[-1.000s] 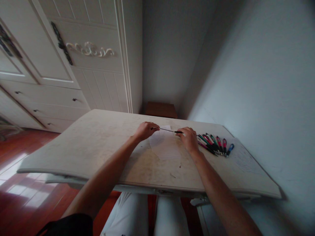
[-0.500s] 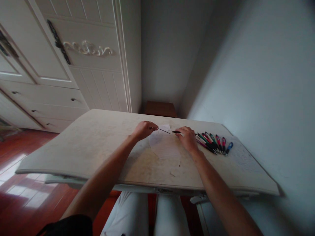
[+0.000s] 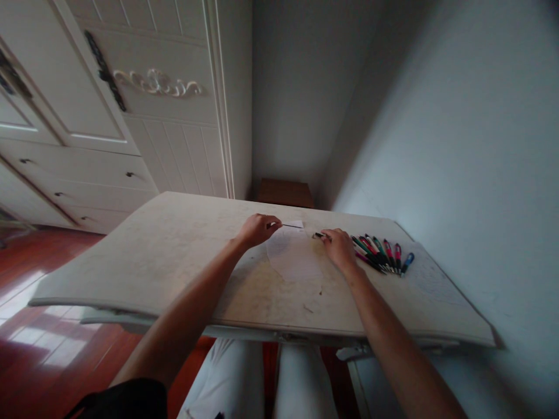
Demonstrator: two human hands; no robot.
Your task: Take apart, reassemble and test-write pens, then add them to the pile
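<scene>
My left hand (image 3: 257, 229) is closed, pinching a thin dark pen refill (image 3: 292, 226) that points right above the paper. In my closed right hand (image 3: 339, 247) is a black pen barrel (image 3: 322, 235); its dark end sticks out to the left, and the fingers hide the rest. Refill and barrel are apart. Beneath and between the hands lies a creased white sheet of paper (image 3: 293, 259). Just right of my right hand, several pens (image 3: 379, 254) with black, red, green and blue parts lie fanned out on the table.
The pale, stained table (image 3: 174, 256) has small scraps near its front edge. A second written sheet (image 3: 432, 279) lies at the right, by the wall (image 3: 493, 174). White cabinets (image 3: 174, 151) stand at the left, and a brown box-like piece (image 3: 286, 193) is behind the table.
The right hand has moved slightly right with the barrel, widening the gap to the refill. The refill has turned from sloping down to nearly level.
</scene>
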